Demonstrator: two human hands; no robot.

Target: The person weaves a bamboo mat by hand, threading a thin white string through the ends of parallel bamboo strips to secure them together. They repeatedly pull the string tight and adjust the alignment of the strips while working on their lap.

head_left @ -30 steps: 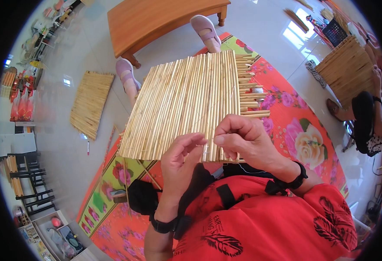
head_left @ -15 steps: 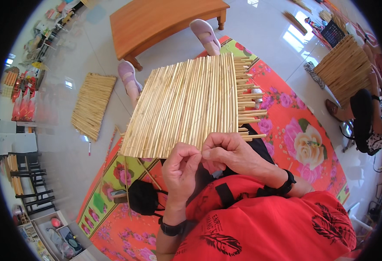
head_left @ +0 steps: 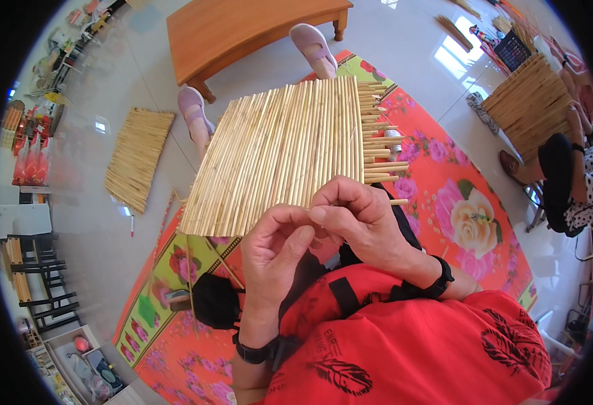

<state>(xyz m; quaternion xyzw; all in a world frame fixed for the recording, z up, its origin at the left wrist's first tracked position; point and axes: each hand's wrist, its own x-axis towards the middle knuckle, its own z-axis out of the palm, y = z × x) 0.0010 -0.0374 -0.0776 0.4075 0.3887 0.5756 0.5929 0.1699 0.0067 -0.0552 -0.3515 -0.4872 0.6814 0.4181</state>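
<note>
A panel of straw-coloured stalks, laid side by side, rests in front of me over my lap. Another layer of stalks crosses beneath it, with uneven ends jutting out past its right edge. At the panel's near edge, my left hand has its fingers curled, the index fingertip meeting the right hand's fingers. My right hand is beside it, thumb and index finger pinched together. Whatever lies between the fingertips is too small to make out.
A red floral mat spreads under me. Beyond my feet stands a low wooden table. Another stalk panel lies on the floor at left. At right, a seated person holds a similar panel. A black cap-like item lies by my left arm.
Both hands have risen slightly over the panel's near edge. My left thumb has drawn away from the index fingertip. The whole view has shifted a little.
</note>
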